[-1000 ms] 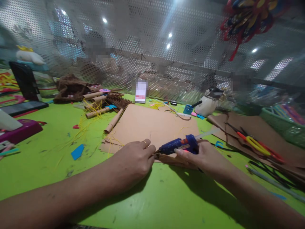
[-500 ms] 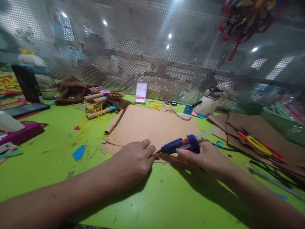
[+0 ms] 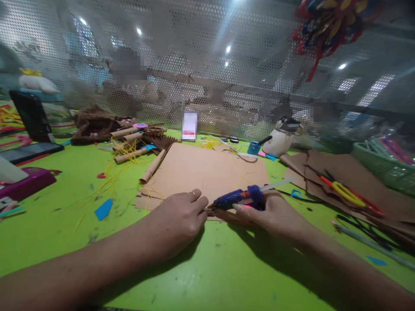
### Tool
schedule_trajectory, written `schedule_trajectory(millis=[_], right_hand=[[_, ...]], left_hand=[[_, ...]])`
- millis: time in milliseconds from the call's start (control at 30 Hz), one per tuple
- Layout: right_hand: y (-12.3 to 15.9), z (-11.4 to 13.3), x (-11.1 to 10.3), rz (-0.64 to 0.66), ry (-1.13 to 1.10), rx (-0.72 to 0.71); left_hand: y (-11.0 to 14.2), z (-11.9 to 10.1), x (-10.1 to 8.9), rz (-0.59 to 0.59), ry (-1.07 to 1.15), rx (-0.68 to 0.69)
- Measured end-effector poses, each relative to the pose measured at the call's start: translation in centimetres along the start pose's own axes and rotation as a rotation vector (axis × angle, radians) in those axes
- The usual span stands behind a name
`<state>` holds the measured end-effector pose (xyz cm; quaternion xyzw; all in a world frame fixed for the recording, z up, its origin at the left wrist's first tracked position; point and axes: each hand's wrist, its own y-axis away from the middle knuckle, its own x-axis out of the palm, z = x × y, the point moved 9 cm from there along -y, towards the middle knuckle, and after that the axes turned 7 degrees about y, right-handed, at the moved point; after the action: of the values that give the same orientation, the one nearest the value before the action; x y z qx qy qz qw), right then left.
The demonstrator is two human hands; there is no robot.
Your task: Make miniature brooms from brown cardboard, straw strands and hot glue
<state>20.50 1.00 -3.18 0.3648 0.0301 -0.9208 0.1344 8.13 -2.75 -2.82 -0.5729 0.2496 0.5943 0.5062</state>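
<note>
Head view shows the left hand (image 3: 183, 216), a ring on one finger, with its fingers drawn narrow on the left end of a small dark brown folded paper piece (image 3: 211, 211); most of that piece is hidden beneath the fingers; the right hand (image 3: 261, 211) is closed around a dark blue plastic glue gun (image 3: 238, 198), a pale translucent stick (image 3: 275, 184) jutting from its back end to the right; the nozzle points left, just beside the left fingertips, and whether it touches the piece I cannot tell.

Both hands are at the near edge of a large light brown paper sheet (image 3: 214, 166), which lies flat on the bright green tabletop (image 3: 201, 272); a rolled brown paper tube (image 3: 153, 166) rests by its left edge, with a dark brown pleated paper fan (image 3: 164, 141) at the tube's far end; thin yellow strings (image 3: 112, 175) trail to the left, near a flat blue paper scrap (image 3: 103, 209); on the right, scissors with yellow and orange handles (image 3: 348, 193) lie on brown paper sheets (image 3: 359, 172), and a green basket (image 3: 361, 152) stands at the far right.
</note>
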Motion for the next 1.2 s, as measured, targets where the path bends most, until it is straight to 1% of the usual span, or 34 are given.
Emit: schedule_trajectory(millis=[167,267,400,467,633,800,867,967,1033,1133,1200], right_hand=[[0.1,-0.3,-1.2,-0.054,0.017,0.009],[0.0,-0.3,-1.1,-0.075,0.017,0.009],[-0.1,-0.4,-0.3,-0.032,-0.02,0.002],[-0.1,-0.4,-0.3,-0.019,-0.025,-0.016],[-0.2,-0.7,-0.8,-0.067,-0.016,0.022],[-0.3,-0.4,-0.2,0.002,-0.079,-0.021],[-0.2,-0.4,-0.6,-0.001,-0.061,-0.022],[-0.1,-0.4,-1.5,-0.042,-0.042,-0.021],[-0.2,-0.6,-1.6,-0.056,-0.003,-0.009],[-0.2,-0.7,-1.3,-0.038,0.062,0.003],[-0.1,-0.5,-1.2,-0.003,0.051,-0.016]], left_hand=[[-0.1,0.0,-0.1,0.001,0.001,-0.006],[-0.1,0.1,-0.1,0.009,0.004,-0.014],[0.0,0.2,-0.1,-0.006,0.024,-0.019],[0.0,0.2,-0.1,-0.009,0.03,-0.017],[0.0,0.2,-0.1,0.0,0.022,-0.023],[0.0,0.5,-0.1,-0.004,0.041,-0.033],[0.0,0.6,-0.2,-0.009,0.049,-0.042],[0.0,0.7,-0.2,-0.013,0.06,-0.055],[0.0,0.7,-0.2,-0.015,0.065,-0.058],[0.1,0.8,-0.1,-0.01,0.077,-0.072],[0.1,1.1,0.1,0.0,0.092,-0.097]])
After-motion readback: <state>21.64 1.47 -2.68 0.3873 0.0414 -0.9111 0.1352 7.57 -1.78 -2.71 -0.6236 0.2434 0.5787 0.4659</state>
